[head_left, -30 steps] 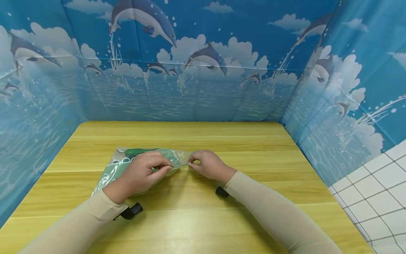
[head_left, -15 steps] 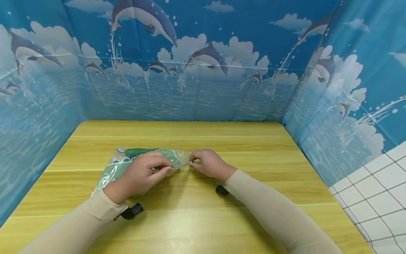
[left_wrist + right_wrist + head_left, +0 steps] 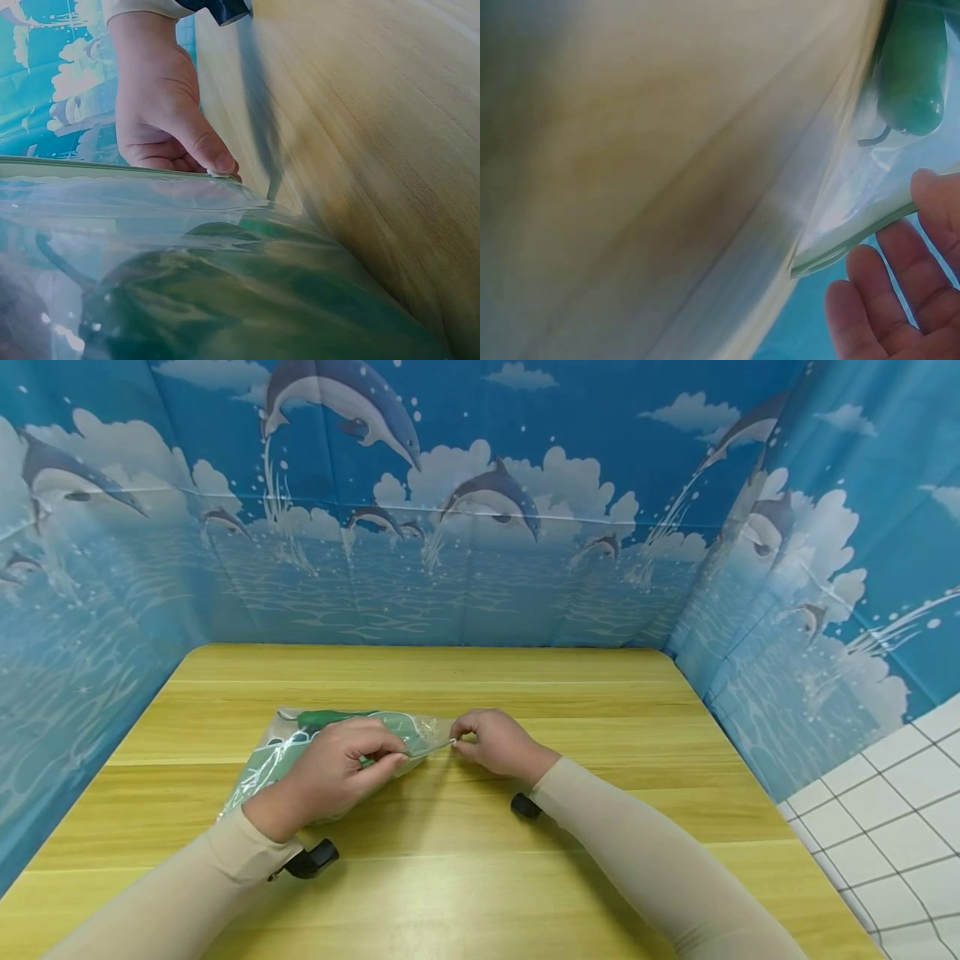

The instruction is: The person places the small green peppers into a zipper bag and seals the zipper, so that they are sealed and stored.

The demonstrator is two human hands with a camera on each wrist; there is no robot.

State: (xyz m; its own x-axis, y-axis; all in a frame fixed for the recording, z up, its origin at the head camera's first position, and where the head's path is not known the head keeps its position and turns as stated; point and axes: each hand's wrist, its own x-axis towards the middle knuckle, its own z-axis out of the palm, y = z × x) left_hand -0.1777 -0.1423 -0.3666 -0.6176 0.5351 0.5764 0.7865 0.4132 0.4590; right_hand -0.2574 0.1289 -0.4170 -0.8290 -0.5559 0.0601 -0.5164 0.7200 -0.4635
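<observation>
A clear plastic zip bag [image 3: 258, 768] with a pale green print lies on the left half of the table, its seal edge [image 3: 97, 168] raised. My left hand [image 3: 341, 768] pinches that edge between thumb and fingers. At the strip's right end, my right hand [image 3: 495, 745] pinches the small white slider [image 3: 452, 741]. From the left wrist, the right thumb shows pressed on the slider. Inside the bag is a green chili pepper [image 3: 916, 71] with a thin curved stem, partly covered by the left hand in the head view.
The wooden table [image 3: 600, 860] has a back edge against a blue dolphin-print curtain [image 3: 480, 585], which also hangs at both sides. White tiles [image 3: 900, 810] show at the right. A black wrist camera [image 3: 313, 860] sits beneath the left wrist.
My right hand has shifted slightly right and away along the seal with the slider. The left hand keeps its place and grip on the bag.
</observation>
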